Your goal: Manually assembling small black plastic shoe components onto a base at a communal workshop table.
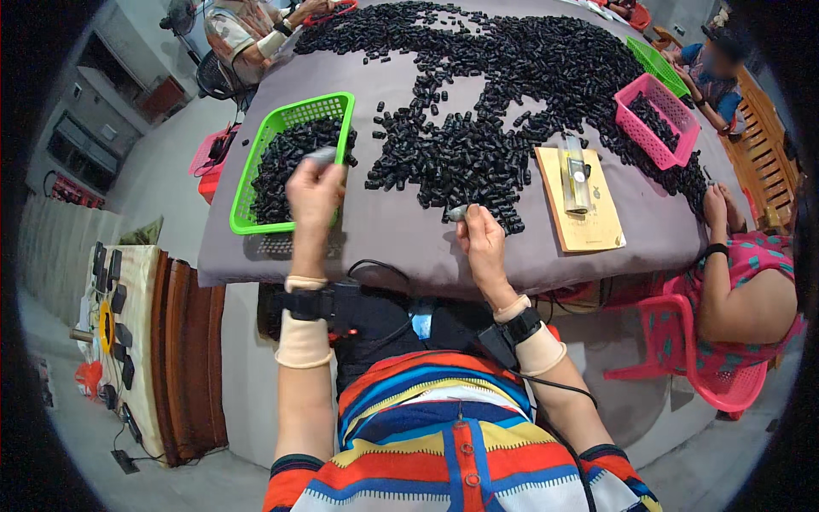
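My left hand (314,192) is over the right part of a bright green basket (241,192) filled with small black cylindrical pieces. Motion blurs its fingers, and a grey shape shows at their tips. Over the near edge of a large heap of the same black pieces (461,158), my right hand (485,239) has its thumb and fingers pinched together. A grey shape also shows at its tips, perhaps a finger cover. What the pinch holds, if anything, is too small to make out.
Right of the heap, a clear plastic tool (576,183) lies on a tan book or pad (553,205). A pink basket (693,141) and another green basket (657,64) stand farther right. Other people sit around the grey-covered table (384,247). A black cable (375,263) loops near my left wrist.
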